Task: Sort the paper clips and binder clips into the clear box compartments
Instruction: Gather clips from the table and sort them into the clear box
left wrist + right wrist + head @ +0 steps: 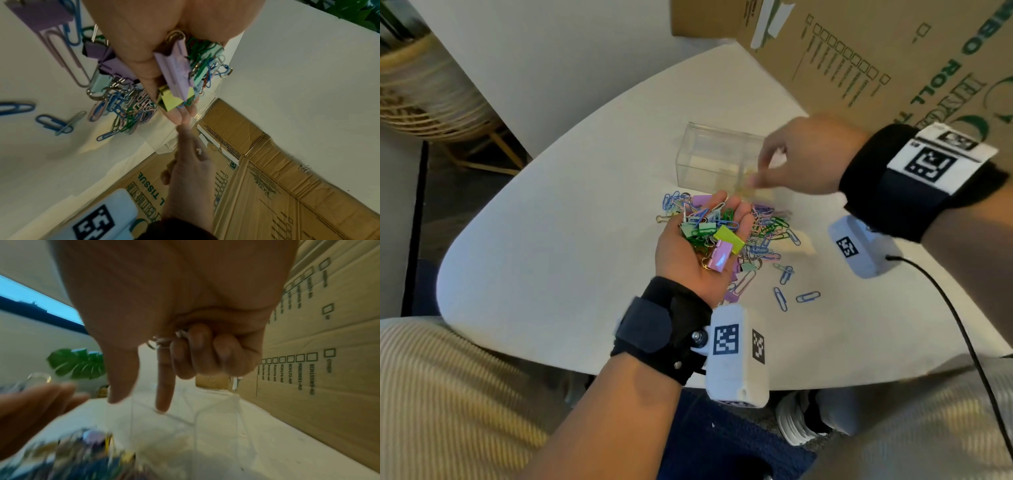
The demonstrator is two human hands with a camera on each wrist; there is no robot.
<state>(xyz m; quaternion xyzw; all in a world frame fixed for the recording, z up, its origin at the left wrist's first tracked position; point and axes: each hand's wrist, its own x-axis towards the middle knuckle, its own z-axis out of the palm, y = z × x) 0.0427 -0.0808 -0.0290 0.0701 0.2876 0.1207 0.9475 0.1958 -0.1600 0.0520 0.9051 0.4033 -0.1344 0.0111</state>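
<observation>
My left hand (732, 209) lies palm up over the table and carries a heap of coloured paper clips and binder clips, with a pink binder clip (719, 258) and a yellow-green one (729, 240) on top. The clear box (709, 154) stands just beyond it. My right hand (763, 171) hovers over the box's right part. In the right wrist view its thumb and index finger (162, 386) point down, apart, while the other fingers curl over silver wire clips (160, 341). A blurred yellowish thing (744, 186) shows below its fingertips. More clips (770, 229) lie heaped on the table.
A big cardboard box (876, 51) stands close behind and right of the clear box. A white tagged device (859, 250) with a black cable lies at the right. Loose blue paper clips (780, 298) are scattered toward the table's front edge. A wicker chair (421, 96) stands far left.
</observation>
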